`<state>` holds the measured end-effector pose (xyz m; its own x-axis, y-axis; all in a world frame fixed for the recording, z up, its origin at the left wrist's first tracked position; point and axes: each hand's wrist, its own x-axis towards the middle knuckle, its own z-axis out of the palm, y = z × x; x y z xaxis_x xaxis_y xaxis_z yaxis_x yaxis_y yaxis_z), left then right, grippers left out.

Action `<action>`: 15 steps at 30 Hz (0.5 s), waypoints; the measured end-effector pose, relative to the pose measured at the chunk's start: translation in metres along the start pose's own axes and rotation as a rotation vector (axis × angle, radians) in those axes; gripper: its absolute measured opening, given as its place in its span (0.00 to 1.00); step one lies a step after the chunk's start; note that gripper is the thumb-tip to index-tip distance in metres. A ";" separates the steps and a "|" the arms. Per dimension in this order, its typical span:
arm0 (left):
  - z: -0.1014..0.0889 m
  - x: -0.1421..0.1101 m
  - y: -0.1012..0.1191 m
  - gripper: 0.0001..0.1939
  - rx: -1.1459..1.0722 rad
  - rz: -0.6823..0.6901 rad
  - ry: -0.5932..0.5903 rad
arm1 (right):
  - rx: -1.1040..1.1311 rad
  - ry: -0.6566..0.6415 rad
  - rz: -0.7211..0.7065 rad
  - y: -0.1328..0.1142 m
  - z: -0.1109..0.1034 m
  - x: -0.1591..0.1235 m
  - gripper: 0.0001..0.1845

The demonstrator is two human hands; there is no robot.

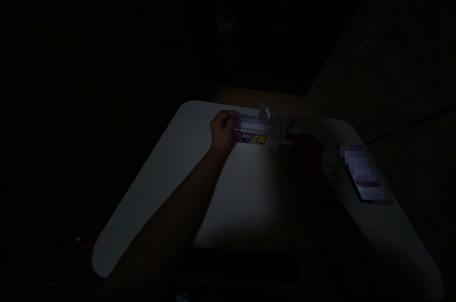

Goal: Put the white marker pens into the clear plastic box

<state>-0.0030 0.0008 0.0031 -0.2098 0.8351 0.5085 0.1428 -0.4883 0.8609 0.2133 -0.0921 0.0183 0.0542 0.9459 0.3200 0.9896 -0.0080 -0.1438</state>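
Observation:
My left hand [223,128] is closed round the left end of a clear plastic package [258,125], long and lying sideways just over the table. A purple and yellow printed label [250,138] runs along its near side. Crumpled clear film [265,109] sticks up from its far edge. At the package's right end, my right hand [301,143] is sunk in deep shadow. Its fingers seem to reach the package's edge, but the darkness hides how they are closed.
The pale table [171,159] has rounded corners and is dimly lit. On its right side lies a phone [366,174] with a bright, pixelated screen. Clear crumpled plastic [329,162] shows faintly beside it. A dark cable [413,124] runs off to the right.

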 end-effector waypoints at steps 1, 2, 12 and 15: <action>0.000 0.000 0.000 0.09 -0.002 0.000 0.001 | -0.004 -0.005 -0.001 0.000 0.000 0.000 0.20; 0.000 0.000 0.000 0.09 -0.002 -0.002 0.001 | -0.008 -0.013 -0.006 -0.001 0.000 0.001 0.20; 0.001 -0.001 0.001 0.09 -0.023 -0.029 0.005 | -0.078 -0.072 -0.026 -0.013 0.001 0.004 0.17; 0.001 -0.001 0.002 0.09 -0.021 -0.028 0.006 | -0.114 -0.055 0.028 -0.009 -0.003 0.004 0.20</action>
<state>-0.0019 -0.0007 0.0043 -0.2194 0.8471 0.4841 0.1160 -0.4700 0.8750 0.2050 -0.0895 0.0238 0.0781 0.9611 0.2648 0.9967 -0.0690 -0.0435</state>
